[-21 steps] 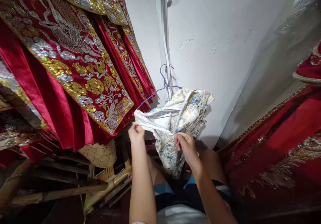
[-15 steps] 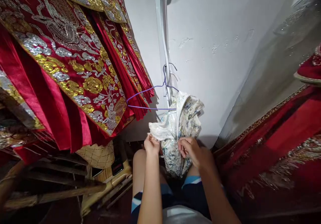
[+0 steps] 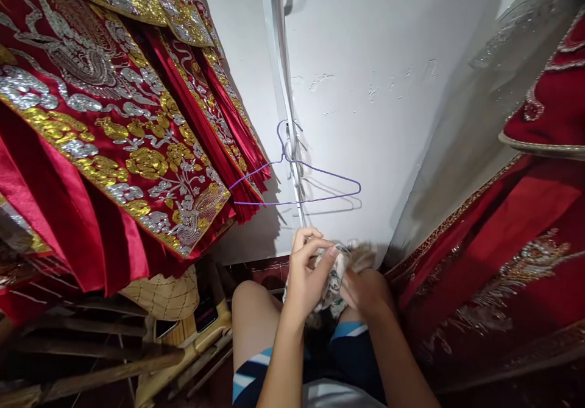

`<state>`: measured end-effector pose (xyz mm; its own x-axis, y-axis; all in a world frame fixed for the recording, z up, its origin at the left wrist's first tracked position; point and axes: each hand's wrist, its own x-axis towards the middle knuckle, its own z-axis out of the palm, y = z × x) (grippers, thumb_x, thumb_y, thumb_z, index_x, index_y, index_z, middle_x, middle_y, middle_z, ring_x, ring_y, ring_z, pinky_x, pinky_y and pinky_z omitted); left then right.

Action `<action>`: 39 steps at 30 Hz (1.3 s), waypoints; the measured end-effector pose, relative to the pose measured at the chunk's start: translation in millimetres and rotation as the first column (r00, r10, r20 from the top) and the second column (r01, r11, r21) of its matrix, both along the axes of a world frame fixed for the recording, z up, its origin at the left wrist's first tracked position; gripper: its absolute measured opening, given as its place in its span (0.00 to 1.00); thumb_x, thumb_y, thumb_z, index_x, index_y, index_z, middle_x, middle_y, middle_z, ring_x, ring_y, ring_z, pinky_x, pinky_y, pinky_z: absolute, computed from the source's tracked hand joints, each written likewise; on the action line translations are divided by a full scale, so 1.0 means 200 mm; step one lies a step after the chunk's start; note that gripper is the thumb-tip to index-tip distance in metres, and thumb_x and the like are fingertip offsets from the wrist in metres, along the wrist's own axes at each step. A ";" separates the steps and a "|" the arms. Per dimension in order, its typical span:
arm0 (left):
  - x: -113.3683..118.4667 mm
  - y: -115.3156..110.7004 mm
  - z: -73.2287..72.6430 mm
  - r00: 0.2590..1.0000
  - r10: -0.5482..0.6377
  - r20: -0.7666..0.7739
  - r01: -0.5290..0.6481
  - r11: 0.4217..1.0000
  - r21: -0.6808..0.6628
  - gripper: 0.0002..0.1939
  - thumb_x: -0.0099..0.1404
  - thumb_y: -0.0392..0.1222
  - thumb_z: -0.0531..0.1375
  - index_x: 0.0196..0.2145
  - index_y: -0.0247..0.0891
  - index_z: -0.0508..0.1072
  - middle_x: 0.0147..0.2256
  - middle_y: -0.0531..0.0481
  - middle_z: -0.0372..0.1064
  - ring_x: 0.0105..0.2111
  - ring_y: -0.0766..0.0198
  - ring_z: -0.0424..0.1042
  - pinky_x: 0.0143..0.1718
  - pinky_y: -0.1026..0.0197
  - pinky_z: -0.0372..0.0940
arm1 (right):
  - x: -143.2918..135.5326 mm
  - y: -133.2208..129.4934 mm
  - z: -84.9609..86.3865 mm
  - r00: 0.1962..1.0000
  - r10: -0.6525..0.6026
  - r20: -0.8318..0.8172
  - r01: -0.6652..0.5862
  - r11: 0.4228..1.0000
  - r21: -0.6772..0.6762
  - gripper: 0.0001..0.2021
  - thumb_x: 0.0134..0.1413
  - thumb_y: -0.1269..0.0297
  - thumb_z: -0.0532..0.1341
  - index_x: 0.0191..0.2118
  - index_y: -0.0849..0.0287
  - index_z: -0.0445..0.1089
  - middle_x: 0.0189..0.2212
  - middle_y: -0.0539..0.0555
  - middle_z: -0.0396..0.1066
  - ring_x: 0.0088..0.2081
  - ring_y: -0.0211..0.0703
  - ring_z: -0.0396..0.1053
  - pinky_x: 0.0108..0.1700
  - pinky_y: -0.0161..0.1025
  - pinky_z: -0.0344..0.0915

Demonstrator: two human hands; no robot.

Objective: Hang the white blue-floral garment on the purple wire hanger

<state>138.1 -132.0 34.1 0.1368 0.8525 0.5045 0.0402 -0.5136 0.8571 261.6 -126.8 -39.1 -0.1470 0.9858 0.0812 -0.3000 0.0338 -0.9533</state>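
Bunched up between my hands, above my lap, is a white floral-print garment (image 3: 337, 274); its exact kind is hidden by the folds. My left hand (image 3: 311, 271) pinches it from the left, thumb and fingers closed on the cloth. On the other side my right hand (image 3: 368, 292), a little blurred, grips it too. Just beyond my hands a purple wire hanger (image 3: 320, 200) hangs bare by its hook from a fixture on the wall.
Red costumes with gold and silver sequins (image 3: 146, 161) hang on the left. More red beaded fabric (image 3: 503, 231) stands close on the right. A white wall (image 3: 356, 42) with a metal strip (image 3: 274, 36) is ahead. A bamboo chair (image 3: 201, 341) sits low at the left.
The garment has come off the hanger and is now gathered in my hands, lower down. My left hand has moved right, towards my right hand. The view has shifted slightly.
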 end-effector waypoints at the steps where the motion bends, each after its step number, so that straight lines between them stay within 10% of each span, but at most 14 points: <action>1: -0.02 0.01 -0.01 0.999 0.012 -0.036 -0.012 1.000 -0.009 0.10 0.67 0.47 0.61 0.33 0.40 0.76 0.48 0.44 0.62 0.51 0.56 0.63 0.54 0.58 0.56 | -0.01 -0.01 0.01 0.998 0.021 -0.056 -0.024 0.998 -0.056 0.24 0.55 0.39 0.57 0.47 0.52 0.74 0.41 0.59 0.77 0.49 0.57 0.72 0.50 0.53 0.69; 7: -0.15 0.04 -0.15 0.894 -0.411 -0.179 0.350 0.889 -0.294 0.19 0.73 0.57 0.49 0.45 0.41 0.69 0.40 0.48 0.67 0.43 0.59 0.66 0.50 0.58 0.61 | 0.11 -0.07 0.17 0.958 0.278 -0.068 -0.284 0.952 -0.116 0.22 0.47 0.42 0.66 0.38 0.56 0.74 0.32 0.57 0.75 0.39 0.54 0.73 0.43 0.48 0.70; 11: -0.29 0.06 -0.26 0.733 -0.499 -0.462 0.340 0.857 -0.387 0.28 0.68 0.64 0.51 0.23 0.37 0.63 0.24 0.53 0.58 0.28 0.65 0.59 0.37 0.61 0.60 | 0.23 -0.08 0.30 0.896 0.395 0.202 -0.398 0.917 -0.031 0.13 0.37 0.63 0.72 0.30 0.58 0.71 0.27 0.52 0.71 0.33 0.47 0.70 0.37 0.42 0.68; 14: -0.44 0.12 -0.29 0.548 -0.316 -0.775 0.118 0.946 -0.302 0.31 0.63 0.64 0.57 0.17 0.37 0.55 0.18 0.56 0.48 0.23 0.67 0.53 0.38 0.60 0.59 | 0.27 -0.02 0.39 0.925 0.137 0.355 -0.149 0.989 0.005 0.09 0.38 0.67 0.68 0.28 0.58 0.68 0.23 0.49 0.68 0.27 0.42 0.67 0.30 0.37 0.64; 18: -0.66 0.19 -0.21 0.393 -0.120 -0.912 -0.034 0.989 -0.145 0.23 0.63 0.60 0.58 0.23 0.38 0.70 0.27 0.49 0.70 0.34 0.56 0.68 0.48 0.53 0.60 | 0.27 0.14 0.51 0.852 -0.366 0.375 0.253 0.914 0.318 0.05 0.42 0.65 0.64 0.26 0.58 0.66 0.23 0.48 0.65 0.26 0.40 0.63 0.28 0.35 0.59; 23: -0.84 0.30 -0.05 0.430 0.098 -0.898 -0.171 0.985 0.026 0.23 0.63 0.59 0.58 0.46 0.42 0.80 0.56 0.42 0.71 0.60 0.43 0.61 0.61 0.44 0.55 | 0.16 0.42 0.54 0.838 -0.464 0.286 0.292 0.825 0.483 0.14 0.50 0.59 0.56 0.39 0.58 0.72 0.33 0.53 0.73 0.36 0.46 0.68 0.42 0.40 0.64; 28: -0.94 0.51 0.01 0.563 0.332 -0.757 -0.295 0.936 0.192 0.23 0.64 0.50 0.52 0.45 0.38 0.80 0.53 0.41 0.74 0.59 0.44 0.65 0.63 0.44 0.57 | 0.12 0.62 0.43 0.778 -0.426 0.461 0.190 0.860 0.474 0.09 0.44 0.64 0.51 0.24 0.57 0.67 0.23 0.50 0.67 0.30 0.44 0.63 0.34 0.37 0.59; 39: -0.80 0.49 0.09 0.757 0.489 -0.433 -0.436 0.872 0.222 0.21 0.67 0.49 0.49 0.49 0.36 0.72 0.58 0.39 0.68 0.61 0.50 0.63 0.63 0.49 0.55 | 0.19 0.52 0.41 0.779 -0.396 0.486 0.156 0.874 0.460 0.03 0.34 0.67 0.51 0.19 0.57 0.60 0.17 0.46 0.58 0.23 0.37 0.55 0.26 0.34 0.48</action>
